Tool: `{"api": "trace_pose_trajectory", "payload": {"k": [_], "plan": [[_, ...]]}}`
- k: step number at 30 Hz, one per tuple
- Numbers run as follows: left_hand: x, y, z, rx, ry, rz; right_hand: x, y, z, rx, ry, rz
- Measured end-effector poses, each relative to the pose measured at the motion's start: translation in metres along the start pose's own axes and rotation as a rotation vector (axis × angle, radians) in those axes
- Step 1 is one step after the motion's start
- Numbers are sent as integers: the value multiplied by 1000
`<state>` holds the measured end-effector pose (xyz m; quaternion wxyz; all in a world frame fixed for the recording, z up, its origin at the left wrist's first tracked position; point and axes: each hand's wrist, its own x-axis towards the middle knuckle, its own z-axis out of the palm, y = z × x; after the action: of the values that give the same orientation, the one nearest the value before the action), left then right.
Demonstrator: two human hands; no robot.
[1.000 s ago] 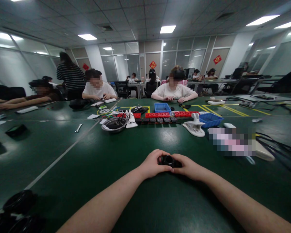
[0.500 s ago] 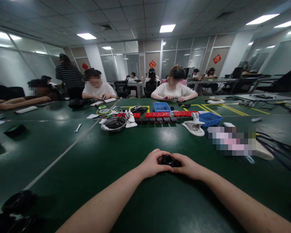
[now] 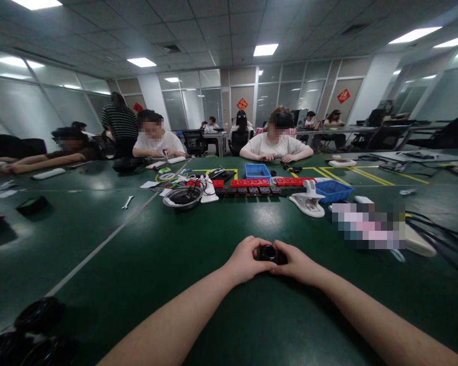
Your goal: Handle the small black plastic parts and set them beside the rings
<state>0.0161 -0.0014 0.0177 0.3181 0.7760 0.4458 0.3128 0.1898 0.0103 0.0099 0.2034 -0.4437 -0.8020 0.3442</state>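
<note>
Head cam: left hand [image 3: 245, 263] and right hand [image 3: 297, 264] both curl snugly round a small black round part [image 3: 268, 252] on the green table [image 3: 145, 254]. Mostly buried by fingers, so no clue what it is. Black discs [image 3: 34, 333] cut off bottom-left.

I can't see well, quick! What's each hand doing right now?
Left hand: closed around the small black round part, holding it.
Right hand: closed on the same part from the other side, just above the green table.
</note>
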Motion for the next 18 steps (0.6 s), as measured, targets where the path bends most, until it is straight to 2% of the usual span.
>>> {"api": "trace_pose_trajectory", "payload": {"k": [3,8,10,13,18], "plan": [[-1,3,5,37,66,-47,1,-1,7,-98,82,41],[-4,6,13,121,229,-121,0,-11,23,-415,289,153],[-4,6,14,136,251,-117,-1,-16,25,-502,315,182],[-3,2,10,111,216,-75,-3,-18,22,-493,272,133],[0,-5,-4,-16,-14,27,-5,-12,3,-236,75,-80]]}}
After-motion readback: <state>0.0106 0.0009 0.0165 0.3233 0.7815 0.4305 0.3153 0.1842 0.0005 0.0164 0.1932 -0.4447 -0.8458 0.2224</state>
